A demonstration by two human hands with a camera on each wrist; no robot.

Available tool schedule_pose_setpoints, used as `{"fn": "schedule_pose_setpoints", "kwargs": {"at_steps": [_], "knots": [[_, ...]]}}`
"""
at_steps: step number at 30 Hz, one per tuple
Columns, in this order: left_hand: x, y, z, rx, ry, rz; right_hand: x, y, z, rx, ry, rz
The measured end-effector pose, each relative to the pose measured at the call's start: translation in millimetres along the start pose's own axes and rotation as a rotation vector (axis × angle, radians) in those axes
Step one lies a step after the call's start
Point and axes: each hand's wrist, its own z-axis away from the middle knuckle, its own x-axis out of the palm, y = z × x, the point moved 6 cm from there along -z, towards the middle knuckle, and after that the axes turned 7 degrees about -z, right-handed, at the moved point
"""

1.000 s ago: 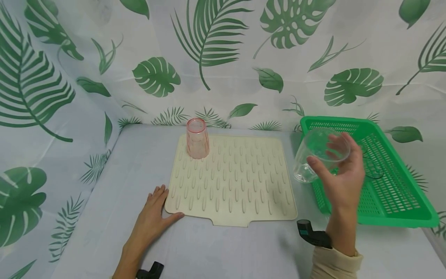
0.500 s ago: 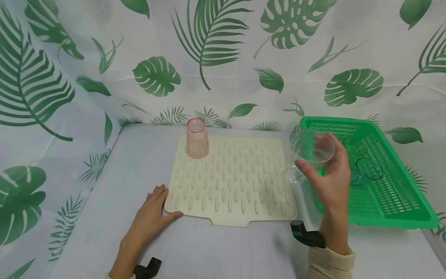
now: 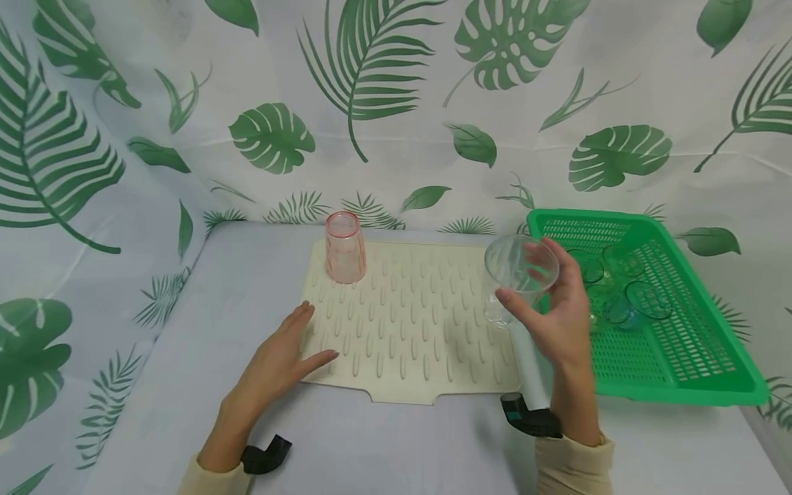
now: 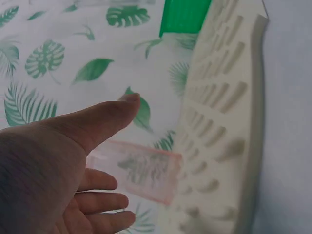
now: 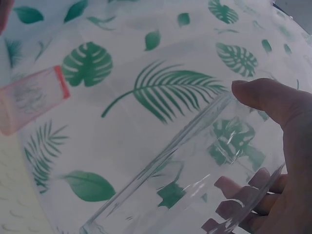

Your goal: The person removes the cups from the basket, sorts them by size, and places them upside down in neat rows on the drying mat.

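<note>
In my right hand (image 3: 563, 313) I grip a clear cup (image 3: 516, 275), its mouth up, held over the right edge of a cream ridged mat (image 3: 408, 330). The right wrist view has the thumb on one side of this cup (image 5: 195, 161) and the fingers behind its wall. A pink glass (image 3: 345, 251) stands on the mat's back left corner. My left hand (image 3: 272, 364) hovers at the mat's left edge, fingers extended, thumb apart, holding nothing. The left wrist view has that hand (image 4: 73, 156) in front of the pink glass (image 4: 141, 170).
A green plastic basket (image 3: 711, 309) stands right of the mat. Inside it, toward the left, are several clear glasses (image 3: 646, 299) with dark rims. A leaf-patterned sheet (image 3: 396, 158) hangs behind the white table (image 3: 452, 447).
My right hand has carried the clear cup left, from beside the basket to above the mat's right edge. The left hand has risen slightly and shifted forward over the mat's edge.
</note>
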Motion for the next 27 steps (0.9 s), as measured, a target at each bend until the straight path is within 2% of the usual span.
{"fn": "schedule_pose_setpoints", "kwargs": {"at_steps": [7,13,21,27], "knots": [[-13.3,33.3,-6.5,0.079,-0.018,0.074,13.8,0.6,0.0,0.013,-0.06,-0.032],[-22.3,59.2,-10.7,0.141,-0.003,0.127,25.2,0.5,1.7,0.01,-0.116,-0.059],[-31.0,88.5,-16.7,0.192,0.001,0.197,39.0,1.1,5.2,-0.031,-0.179,-0.103],[-34.1,102.8,-16.7,0.26,0.017,0.284,50.7,4.0,8.7,0.031,-0.242,-0.11]]}}
